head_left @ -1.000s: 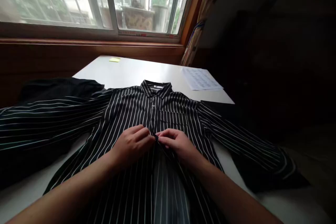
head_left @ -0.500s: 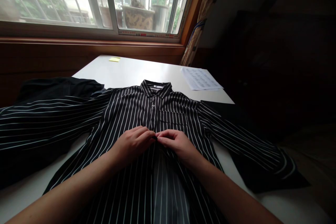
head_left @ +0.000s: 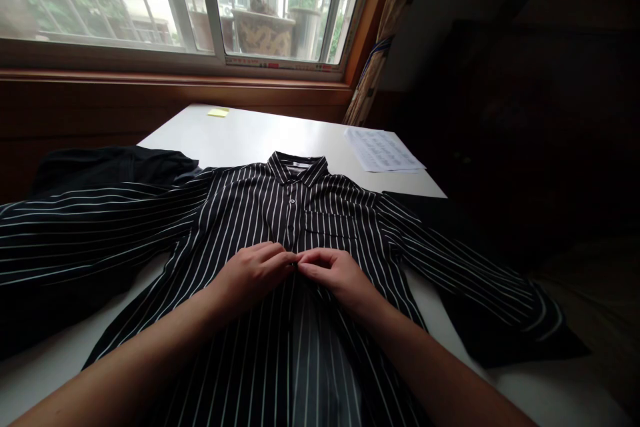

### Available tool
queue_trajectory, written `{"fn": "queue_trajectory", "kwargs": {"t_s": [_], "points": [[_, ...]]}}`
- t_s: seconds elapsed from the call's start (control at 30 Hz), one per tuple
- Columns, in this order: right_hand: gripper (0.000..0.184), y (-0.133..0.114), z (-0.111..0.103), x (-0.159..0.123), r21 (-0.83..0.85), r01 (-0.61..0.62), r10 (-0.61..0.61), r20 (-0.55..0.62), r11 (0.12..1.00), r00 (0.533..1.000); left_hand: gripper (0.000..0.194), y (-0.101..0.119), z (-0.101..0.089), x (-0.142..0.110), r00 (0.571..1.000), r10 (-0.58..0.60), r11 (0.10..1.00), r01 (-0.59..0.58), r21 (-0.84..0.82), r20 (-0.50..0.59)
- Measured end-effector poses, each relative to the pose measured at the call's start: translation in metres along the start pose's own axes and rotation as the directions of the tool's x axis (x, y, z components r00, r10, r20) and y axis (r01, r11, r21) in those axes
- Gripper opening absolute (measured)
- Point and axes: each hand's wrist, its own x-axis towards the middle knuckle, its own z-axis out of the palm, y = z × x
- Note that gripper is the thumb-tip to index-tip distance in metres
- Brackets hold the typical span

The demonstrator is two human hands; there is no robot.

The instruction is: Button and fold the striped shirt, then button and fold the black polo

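Note:
A black shirt with white stripes (head_left: 240, 213) lies face up, its collar away from me and both sleeves spread to the sides. My left hand (head_left: 260, 270) is closed in a pinch on the shirt's front edge, about mid-chest. Right beside it, my right hand (head_left: 334, 273) pinches the same spot, with the fingertips of both hands meeting. Whatever button or buttonhole is between them stays hidden. Above the hands a small white button (head_left: 293, 201) shows on the placket. Below them the front parts, and the greyish inside (head_left: 313, 347) of the shirt shows.
The shirt rests on a white table (head_left: 250, 130) by a window (head_left: 270, 7). Printed sheets (head_left: 383, 150) lie at the back right, a yellow sticky note (head_left: 219, 113) at the back left. Dark cloth (head_left: 110, 163) is under the left sleeve, more dark material under the right.
Both hands stay at the same place on the shirt front. Their fingertips have shifted very slightly, and the dark bit of cloth between them shows less.

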Motion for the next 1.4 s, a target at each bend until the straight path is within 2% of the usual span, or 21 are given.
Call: {"fn": "queue_trajectory", "kwargs": {"t_s": [0.3, 0.53, 0.87, 1.07, 1.4], "points": [[0.017, -0.0027, 0.0005, -0.0014, 0.052, -0.019, 0.018, 0.014, 0.998, 1.0, 0.017, -0.0013, 0.0014, -0.0003, 1.0, 0.009, 1.0, -0.008, 0.019, -0.029], [0.014, -0.0018, 0.0007, -0.0014, 0.092, -0.028, 0.028, 0.003, 0.995, 1.0, 0.016, -0.0028, -0.0008, -0.0034, 1.0, 0.008, 0.997, -0.009, 0.071, 0.003], [0.015, 0.0027, 0.0015, -0.0006, -0.013, 0.022, -0.022, -0.006, 1.0, 1.0, 0.014, -0.003, -0.0042, -0.0033, 0.999, 0.024, 0.994, -0.026, 0.108, 0.024], [0.015, 0.0021, 0.0037, -0.0006, -0.151, 0.037, -0.045, -0.048, 0.988, 0.998, 0.012, -0.0026, -0.0035, -0.0035, 0.999, 0.02, 0.992, -0.023, 0.121, 0.026], [0.017, 0.0004, 0.0021, -0.0006, -0.324, 0.035, -0.047, -0.03, 0.945, 0.998, 0.014, -0.0014, -0.002, -0.0042, 1.0, 0.015, 0.994, -0.016, 0.105, 0.011]]}}
